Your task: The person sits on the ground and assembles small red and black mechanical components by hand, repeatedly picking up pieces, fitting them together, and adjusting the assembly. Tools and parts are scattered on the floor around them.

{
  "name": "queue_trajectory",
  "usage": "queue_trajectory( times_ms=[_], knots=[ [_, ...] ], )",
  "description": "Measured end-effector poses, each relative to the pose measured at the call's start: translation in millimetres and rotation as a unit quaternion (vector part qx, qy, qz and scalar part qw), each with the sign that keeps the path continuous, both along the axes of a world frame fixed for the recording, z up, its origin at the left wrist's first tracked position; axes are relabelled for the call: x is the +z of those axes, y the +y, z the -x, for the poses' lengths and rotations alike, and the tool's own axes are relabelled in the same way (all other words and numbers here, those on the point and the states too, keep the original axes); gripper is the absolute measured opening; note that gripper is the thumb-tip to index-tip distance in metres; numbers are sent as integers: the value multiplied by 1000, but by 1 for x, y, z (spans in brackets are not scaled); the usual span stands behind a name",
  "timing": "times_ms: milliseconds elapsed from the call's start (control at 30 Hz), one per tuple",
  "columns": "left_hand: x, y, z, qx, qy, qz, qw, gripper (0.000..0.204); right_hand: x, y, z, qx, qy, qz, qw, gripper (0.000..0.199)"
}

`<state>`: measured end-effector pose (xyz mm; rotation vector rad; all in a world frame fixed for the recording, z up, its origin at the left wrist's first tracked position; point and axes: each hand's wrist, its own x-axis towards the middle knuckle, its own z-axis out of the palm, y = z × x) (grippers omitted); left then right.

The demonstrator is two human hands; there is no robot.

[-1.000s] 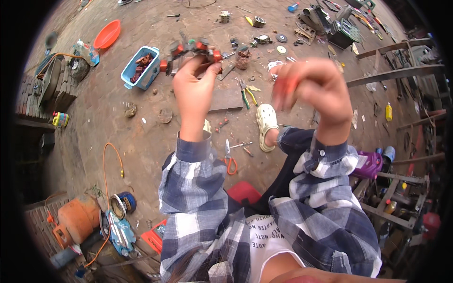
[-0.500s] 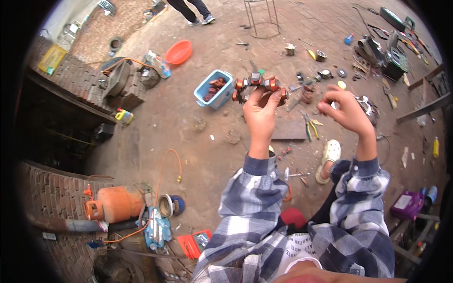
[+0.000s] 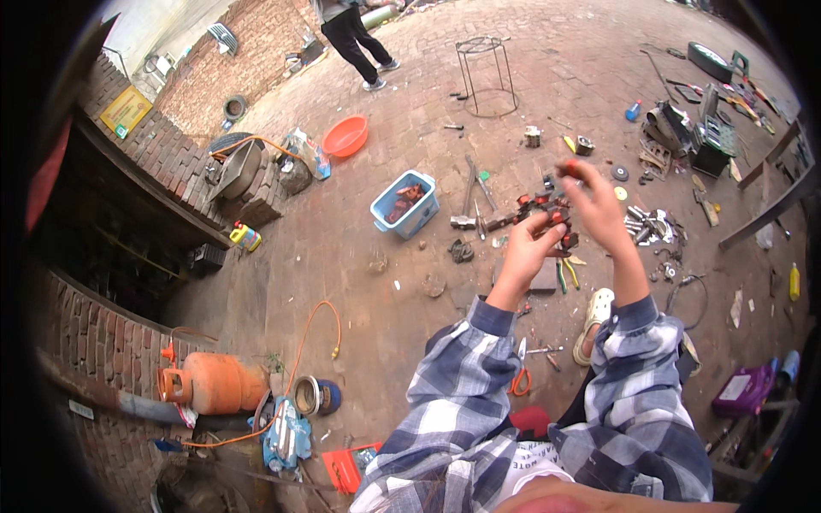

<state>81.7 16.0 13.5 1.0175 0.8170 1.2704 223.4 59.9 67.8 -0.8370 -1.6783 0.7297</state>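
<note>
My left hand (image 3: 523, 252) is raised in front of me and grips a dark metal part with red pieces (image 3: 540, 209) on it. My right hand (image 3: 597, 209) is beside it, fingers touching the same part and pinching a small red piece (image 3: 568, 167) at the top. Both arms wear blue and white plaid sleeves. Below the hands, pliers with yellow-green handles (image 3: 565, 274) lie on the brick ground next to my foot in a pale sandal (image 3: 593, 316).
A blue tub (image 3: 404, 203) of rusty parts, a hammer (image 3: 466, 209), an orange basin (image 3: 346, 137) and a wire stand (image 3: 485, 77) lie ahead. An orange gas cylinder (image 3: 214, 383) with hose is at lower left. Scattered tools fill the right. A person (image 3: 351, 34) stands far off.
The view has swung left and up, showing more brick wall and the gas cylinder. My two hands have come together on the part; earlier the right hand was apart from it.
</note>
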Motion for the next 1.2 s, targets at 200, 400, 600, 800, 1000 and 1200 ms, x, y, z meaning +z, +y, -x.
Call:
queue_trajectory(
  times_ms=[200,400,600,800,1000,1200],
  knots=[
    [1,10,3,91,60,-30,994,22,2,-9,-13,5,-280,-40,959,20],
    [-1,13,4,101,133,-65,984,20,0,-10,-14,-11,-235,-88,968,15],
    [3,9,8,77,221,-54,971,19,6,-11,-15,7,-190,-87,978,16],
    [-7,17,14,31,126,-34,991,22,-6,0,-14,-43,-205,-106,972,16],
    [11,8,14,46,83,-33,995,20,-12,2,-8,-62,-163,-99,980,19],
    [12,6,12,113,182,-56,975,15,-22,-2,3,-32,-128,37,991,40]
  ],
)
